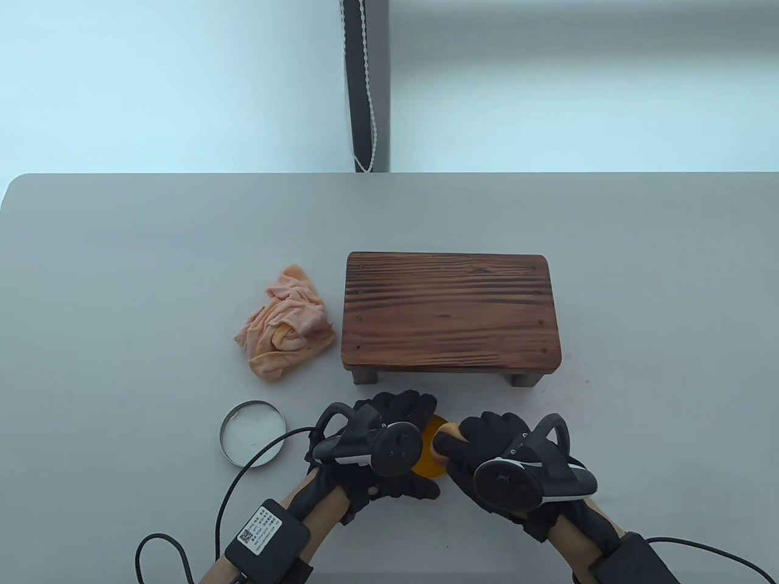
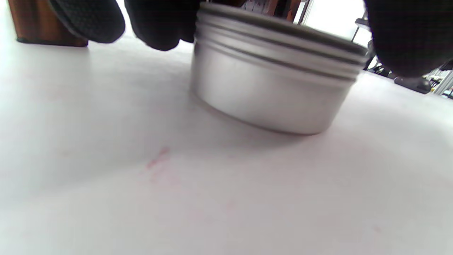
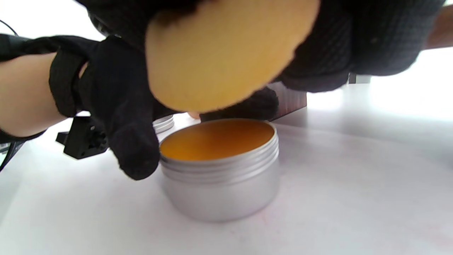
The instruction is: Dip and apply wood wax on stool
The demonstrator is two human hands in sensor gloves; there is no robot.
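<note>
Round yellow sponge pad (image 3: 226, 53) above smooth threaded metal wax tin (image 3: 219, 177).

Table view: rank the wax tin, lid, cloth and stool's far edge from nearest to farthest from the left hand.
From the left hand:
1. Wax tin, touching its fingers on the right.
2. Lid, just left on the table.
3. Cloth, farther up-left.
4. Stool far edge, farthest, up-right.
</note>
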